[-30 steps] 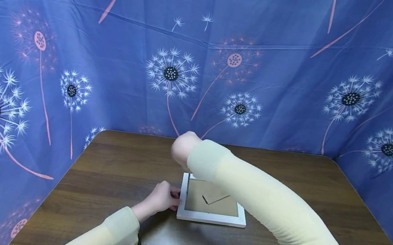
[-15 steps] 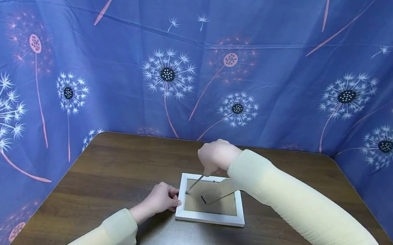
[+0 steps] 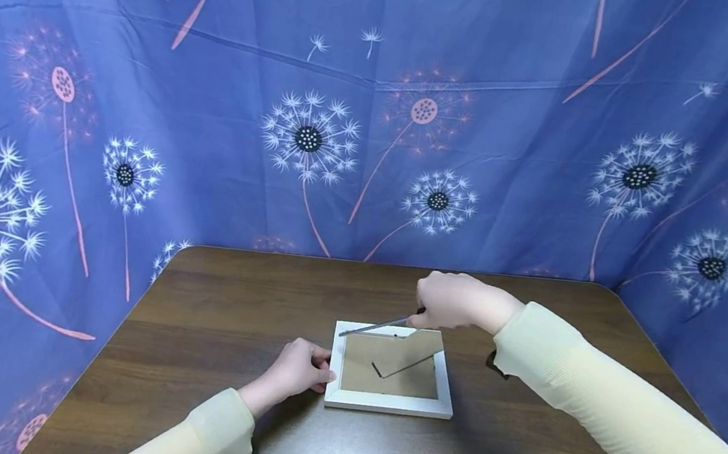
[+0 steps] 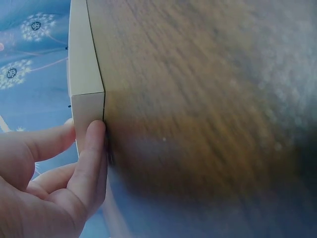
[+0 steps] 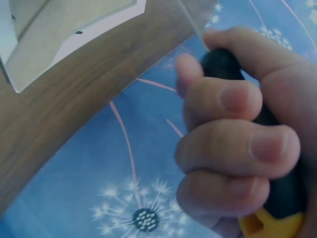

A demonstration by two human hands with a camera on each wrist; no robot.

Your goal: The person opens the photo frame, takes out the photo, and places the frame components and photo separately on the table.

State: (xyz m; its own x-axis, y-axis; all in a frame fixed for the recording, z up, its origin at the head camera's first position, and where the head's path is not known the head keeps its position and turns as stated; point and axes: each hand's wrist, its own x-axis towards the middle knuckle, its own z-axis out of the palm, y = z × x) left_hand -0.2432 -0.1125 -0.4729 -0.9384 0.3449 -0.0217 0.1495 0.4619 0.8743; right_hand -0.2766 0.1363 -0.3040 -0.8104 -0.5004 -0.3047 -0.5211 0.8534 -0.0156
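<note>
A white picture frame lies face down, its brown backing board showing with an angular stand leg on it. At its left side, my left hand pinches the border; the left wrist view shows thumb and fingers at the frame's edge. My right hand, above the far right corner, grips a screwdriver. Its black and yellow handle sits inside curled fingers in the right wrist view. The metal shaft slants left over the frame's far border, tip near the far left corner.
The brown wooden table extends around the frame on all sides. Behind and beside it hangs a blue dandelion-print cloth. Small dark tabs show along the frame's inner edge.
My right hand has moved right and nearer, bringing the screwdriver into view; its tip went from the backing's left edge to the far left corner. The left hand keeps its hold.
</note>
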